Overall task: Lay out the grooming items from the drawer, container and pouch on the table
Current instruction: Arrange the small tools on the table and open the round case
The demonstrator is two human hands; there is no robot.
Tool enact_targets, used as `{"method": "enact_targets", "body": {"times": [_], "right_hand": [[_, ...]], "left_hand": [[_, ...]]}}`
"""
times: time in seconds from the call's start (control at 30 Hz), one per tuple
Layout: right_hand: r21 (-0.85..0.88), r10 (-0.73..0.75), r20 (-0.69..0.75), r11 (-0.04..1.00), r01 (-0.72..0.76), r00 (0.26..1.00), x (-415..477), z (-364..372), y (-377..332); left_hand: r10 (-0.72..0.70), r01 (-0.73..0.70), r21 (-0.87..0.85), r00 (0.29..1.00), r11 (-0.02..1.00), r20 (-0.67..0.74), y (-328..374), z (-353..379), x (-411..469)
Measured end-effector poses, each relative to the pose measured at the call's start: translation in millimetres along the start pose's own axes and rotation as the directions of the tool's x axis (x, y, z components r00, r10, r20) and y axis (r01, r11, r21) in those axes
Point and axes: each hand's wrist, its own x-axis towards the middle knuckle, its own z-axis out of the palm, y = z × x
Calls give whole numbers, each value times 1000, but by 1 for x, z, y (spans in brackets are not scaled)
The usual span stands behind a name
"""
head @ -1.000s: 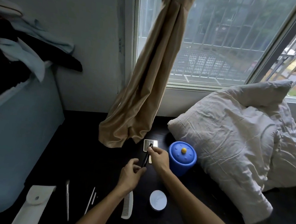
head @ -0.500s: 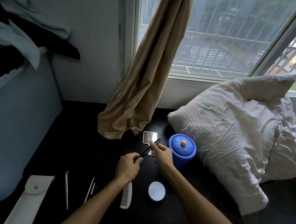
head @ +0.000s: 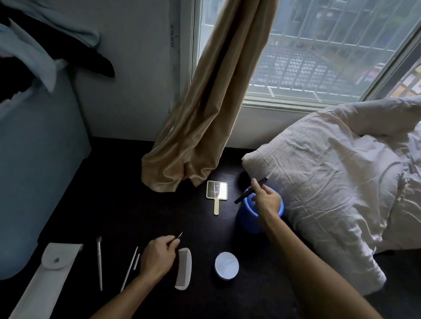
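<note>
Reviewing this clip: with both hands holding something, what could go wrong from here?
The left hand pinches a thin tool by its end; it may slip and land across the comb beside it. The right hand holds a dark case over the blue container, so it might knock the container or drop the case inside. The curtain hem drapes near the mirror.

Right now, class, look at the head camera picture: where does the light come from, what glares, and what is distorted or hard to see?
Head view: daylight enters through the window; the hand mirror glares; the dark table swallows detail; the wide lens bends the window frame; the thin tool in the left hand is too small to identify.
</note>
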Motion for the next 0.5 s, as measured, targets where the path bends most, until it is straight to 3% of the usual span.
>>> {"method": "enact_targets", "body": {"times": [0.07,0.2,0.5], "right_hand": [[-36,-33,103,999,37,994,-12,8,3],[26,39,238,999,-46,971,-30,25,27],[-34,214,272,976,-213,938,-42,19,60]], "left_hand": [[40,-40,-10,999,999,-6,9,4,3],[9,-9,-50,1000,999,-9,17,14,9],[-198,202,-158,979,967,42,-9,16,-2]]}}
